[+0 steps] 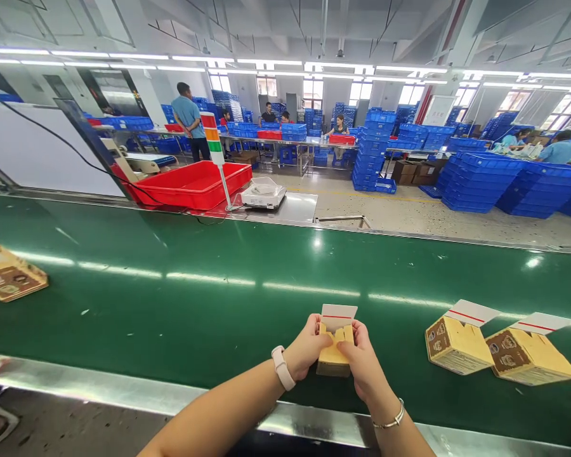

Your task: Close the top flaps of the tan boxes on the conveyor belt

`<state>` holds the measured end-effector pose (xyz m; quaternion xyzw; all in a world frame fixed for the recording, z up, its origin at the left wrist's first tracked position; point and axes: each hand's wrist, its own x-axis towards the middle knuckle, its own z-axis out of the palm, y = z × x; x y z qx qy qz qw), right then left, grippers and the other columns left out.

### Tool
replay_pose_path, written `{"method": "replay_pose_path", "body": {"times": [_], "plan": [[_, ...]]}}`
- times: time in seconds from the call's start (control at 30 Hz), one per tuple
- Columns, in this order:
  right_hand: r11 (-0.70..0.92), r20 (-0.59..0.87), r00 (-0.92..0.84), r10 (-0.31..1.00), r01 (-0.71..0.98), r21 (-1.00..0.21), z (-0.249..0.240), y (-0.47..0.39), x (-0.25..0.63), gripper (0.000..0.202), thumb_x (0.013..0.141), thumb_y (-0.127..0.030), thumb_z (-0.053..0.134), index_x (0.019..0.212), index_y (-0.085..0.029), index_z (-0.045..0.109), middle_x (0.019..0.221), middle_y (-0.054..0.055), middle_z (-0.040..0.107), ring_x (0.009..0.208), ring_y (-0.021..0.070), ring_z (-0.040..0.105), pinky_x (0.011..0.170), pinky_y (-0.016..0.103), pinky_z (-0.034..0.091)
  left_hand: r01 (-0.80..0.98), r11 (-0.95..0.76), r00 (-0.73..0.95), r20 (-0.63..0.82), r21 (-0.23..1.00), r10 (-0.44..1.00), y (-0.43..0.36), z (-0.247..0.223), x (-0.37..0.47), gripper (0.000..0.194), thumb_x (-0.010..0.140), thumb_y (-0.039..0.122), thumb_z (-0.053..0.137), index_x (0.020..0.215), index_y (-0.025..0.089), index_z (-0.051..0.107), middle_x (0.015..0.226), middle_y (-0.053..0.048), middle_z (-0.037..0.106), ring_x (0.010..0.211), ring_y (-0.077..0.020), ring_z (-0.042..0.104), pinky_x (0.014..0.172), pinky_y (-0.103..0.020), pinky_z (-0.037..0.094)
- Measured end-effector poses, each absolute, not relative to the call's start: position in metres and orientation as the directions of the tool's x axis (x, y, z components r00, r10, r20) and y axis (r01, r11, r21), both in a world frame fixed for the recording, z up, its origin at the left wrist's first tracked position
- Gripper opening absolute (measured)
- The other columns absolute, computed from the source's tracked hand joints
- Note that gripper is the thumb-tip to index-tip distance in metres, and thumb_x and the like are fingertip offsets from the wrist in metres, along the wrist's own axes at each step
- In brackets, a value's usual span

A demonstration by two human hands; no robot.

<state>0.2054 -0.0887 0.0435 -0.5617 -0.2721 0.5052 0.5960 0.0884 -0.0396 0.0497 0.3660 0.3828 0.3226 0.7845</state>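
Observation:
A small yellow carton (334,367) is held upright between both hands over the green conveyor belt. Its white top flap with a red line stands up at the far side. My left hand (309,348) grips the carton's left side, thumb on the yellow top flaps. On the right side my right hand (360,357) holds it the same way, thumb pressed near the middle. To the right stand two similar brown-and-yellow cartons, a nearer-to-hand carton (459,346) and an outer carton (533,358), their white flaps raised. The carton's underside is hidden.
Another carton (14,276) lies at the belt's far left. Beyond the green belt (195,324) are a red tray (195,184), a signal light (212,139) and a white scale (263,193). Stacked blue crates (374,149) and several people are in the background. A metal rail (99,384) edges the near side.

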Motion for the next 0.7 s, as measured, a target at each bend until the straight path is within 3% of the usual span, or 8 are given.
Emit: {"method": "replay_pose_path", "body": {"times": [0.2, 0.3, 0.37, 0.4, 0.43, 0.5, 0.6, 0.7], "plan": [[-0.017, -0.134, 0.56, 0.817, -0.209, -0.978, 0.038, -0.104, 0.215, 0.058, 0.063, -0.054, 0.069, 0.108, -0.023, 0.048, 0.112, 0.01, 0.058, 0.113, 0.0302, 0.055, 0.096, 0.045, 0.046, -0.242, 0.314, 0.361, -0.215, 0.918, 0.907, -0.045, 0.051, 0.079, 0.046, 0.061, 0.036, 0.082, 0.094, 0.019, 0.055, 0.103, -0.01, 0.063, 0.105, -0.0249, 0.057, 0.096, -0.038, 0.042], [0.189, 0.321, 0.653, 0.686, 0.266, -0.945, 0.03, -0.12, 0.211, 0.048, 0.078, -0.051, 0.064, 0.114, -0.023, 0.048, 0.12, 0.012, 0.053, 0.119, 0.0303, 0.05, 0.099, 0.051, 0.041, -0.266, 0.211, 0.256, -0.142, 0.941, 0.956, -0.047, 0.06, 0.056, 0.046, 0.063, 0.046, 0.079, 0.093, 0.021, 0.057, 0.107, -0.009, 0.063, 0.109, -0.0247, 0.056, 0.096, -0.037, 0.041], [0.252, 0.668, 0.455, 0.589, 0.682, -0.686, 0.027, -0.126, 0.206, 0.04, 0.083, -0.045, 0.065, 0.114, -0.023, 0.052, 0.121, 0.014, 0.053, 0.116, 0.0323, 0.051, 0.096, 0.054, 0.041, -0.275, 0.182, 0.177, -0.136, 0.944, 0.975, -0.048, 0.066, 0.041, 0.045, 0.063, 0.051, 0.076, 0.092, 0.021, 0.058, 0.107, -0.008, 0.064, 0.109, -0.0245, 0.055, 0.091, -0.035, 0.042], [0.243, 0.755, 0.329, 0.567, 0.809, -0.535, 0.027, -0.128, 0.204, 0.035, 0.083, -0.042, 0.066, 0.11, -0.023, 0.055, 0.12, 0.013, 0.055, 0.115, 0.0333, 0.051, 0.095, 0.055, 0.041, -0.275, 0.177, 0.138, -0.144, 0.945, 0.98, -0.049, 0.068, 0.035, 0.045, 0.062, 0.052, 0.075, 0.091, 0.021, 0.059, 0.105, -0.008, 0.064, 0.107, -0.0245, 0.056, 0.087, -0.034, 0.042], [0.222, 0.796, 0.234, 0.558, 0.882, -0.415, 0.027, -0.128, 0.202, 0.028, 0.084, -0.038, 0.066, 0.105, -0.023, 0.057, 0.118, 0.013, 0.057, 0.114, 0.0341, 0.052, 0.094, 0.055, 0.041, -0.275, 0.18, 0.106, -0.156, 0.944, 0.982, -0.05, 0.071, 0.029, 0.045, 0.061, 0.052, 0.075, 0.089, 0.021, 0.059, 0.104, -0.007, 0.064, 0.105, -0.0244, 0.056, 0.084, -0.033, 0.042], [0.174, 0.807, 0.171, 0.566, 0.932, -0.319, 0.028, -0.125, 0.203, 0.013, 0.087, -0.03, 0.062, 0.097, -0.023, 0.058, 0.112, 0.012, 0.062, 0.115, 0.0343, 0.051, 0.093, 0.054, 0.041, -0.282, 0.193, 0.065, -0.182, 0.94, 0.981, -0.052, 0.073, 0.019, 0.044, 0.058, 0.049, 0.076, 0.087, 0.02, 0.06, 0.102, -0.007, 0.064, 0.102, -0.0239, 0.056, 0.08, -0.032, 0.042], [0.124, 0.783, 0.229, 0.579, 0.924, -0.362, 0.031, -0.118, 0.22, 0.005, 0.088, -0.023, 0.055, 0.092, -0.024, 0.057, 0.107, 0.011, 0.066, 0.116, 0.0333, 0.051, 0.094, 0.054, 0.043, -0.301, 0.205, 0.009, -0.212, 0.931, 0.977, -0.054, 0.073, 0.003, 0.044, 0.056, 0.045, 0.079, 0.087, 0.02, 0.061, 0.1, -0.006, 0.065, 0.101, -0.0228, 0.057, 0.078, -0.03, 0.043], [0.035, 0.756, 0.321, 0.571, 0.91, -0.412, 0.034, -0.114, 0.245, 0.007, 0.087, -0.028, 0.054, 0.087, -0.024, 0.058, 0.106, 0.014, 0.066, 0.115, 0.0349, 0.052, 0.095, 0.057, 0.042, -0.325, 0.211, -0.092, -0.253, 0.922, 0.963, -0.055, 0.069, -0.016, 0.045, 0.051, 0.044, 0.082, 0.083, 0.02, 0.061, 0.096, -0.005, 0.066, 0.097, -0.0223, 0.059, 0.075, -0.028, 0.044]]}}
